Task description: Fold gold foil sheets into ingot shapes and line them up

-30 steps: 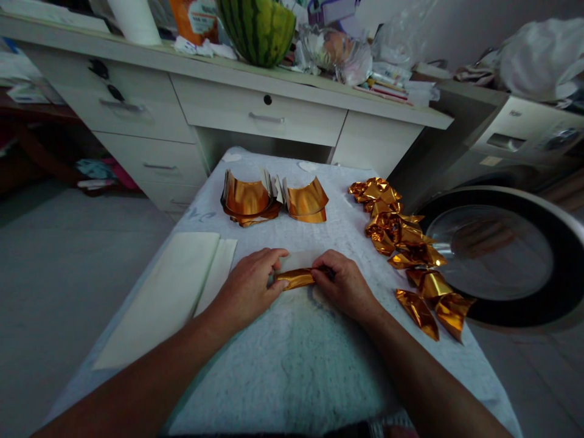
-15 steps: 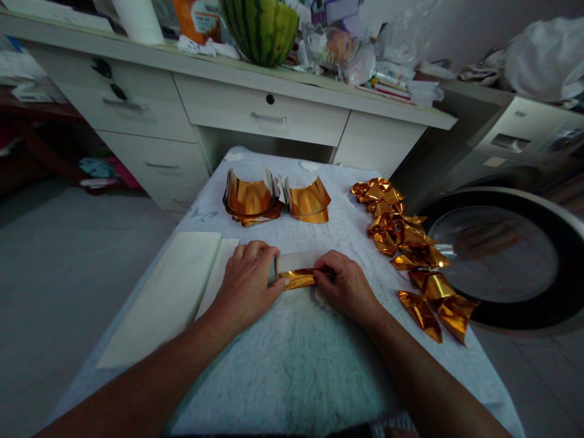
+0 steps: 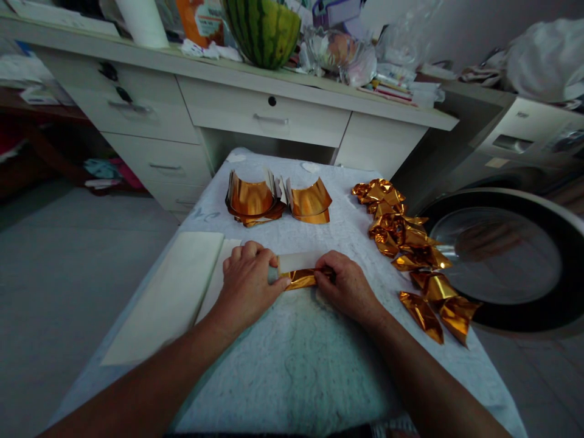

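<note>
A strip of gold foil paper (image 3: 301, 278) with a whitish paper part (image 3: 298, 261) along its far side lies between my two hands, low over the cloth. My left hand (image 3: 250, 277) grips its left end, thumb at the near edge and fingers curled over the far side. At the right end my right hand (image 3: 344, 280) pinches the foil, its fingertips partly hidden. Beyond my hands stand two stacks of curved gold foil sheets, the left stack (image 3: 250, 198) and the right stack (image 3: 310, 201). Folded gold foil pieces (image 3: 392, 225) lie in a row to the right.
White paper sheets (image 3: 168, 286) lie at the left of the cloth-covered table (image 3: 292, 365). Behind it stands a white desk (image 3: 219, 109) with drawers, carrying a cut watermelon (image 3: 264, 30) and clutter. A washing machine (image 3: 506, 194) with a round door is close on the right.
Both hands keep their hold on the foil paper with barely any movement. The whole view has shifted very slightly.
</note>
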